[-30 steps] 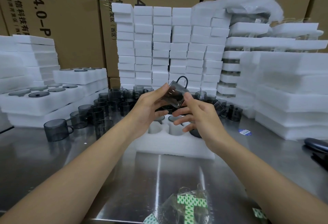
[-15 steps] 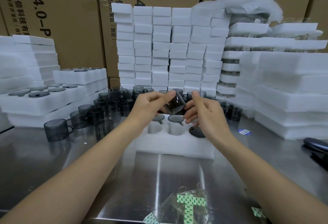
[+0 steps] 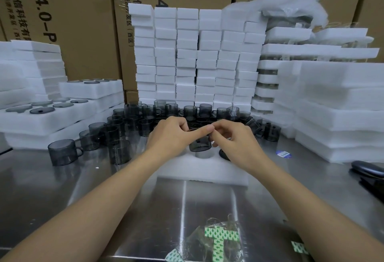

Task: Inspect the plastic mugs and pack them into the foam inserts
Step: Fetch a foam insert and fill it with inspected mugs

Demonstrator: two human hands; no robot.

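Fingers [image 3: 181,125] of the left hand [image 3: 170,137] are curled narrow. One digit lies straight across the top edge of the held mug [image 3: 200,143], and the remaining fingers close on its left wall. The right hand [image 3: 234,141] meets it from the opposite side. Its fingers [image 3: 223,131] are curled tight and pinch the top right edge of the same mug. The tips of both hands nearly touch above the mug.

The held mug is a dark translucent cylinder. Its long axis stands close to vertical, with one end under the fingertips and the other end directed down. Which end is open cannot be told, and the handle is hidden. The mug sits directly below the fingertips and just above a round cavity in the white foam insert [image 3: 204,173]. The insert lies flat on the steel table [image 3: 187,203] beneath both hands. A dark round shape in the insert, under the right palm, is partly hidden.

Well left of the left fingers, a single mug [image 3: 62,154] stands upright with its handle to the right. Loose mugs [image 3: 176,109] crowd the table beyond the fingertips. Filled inserts [image 3: 45,120] are stacked at far left. Foam blocks [image 3: 197,54] rise behind the loose mugs.
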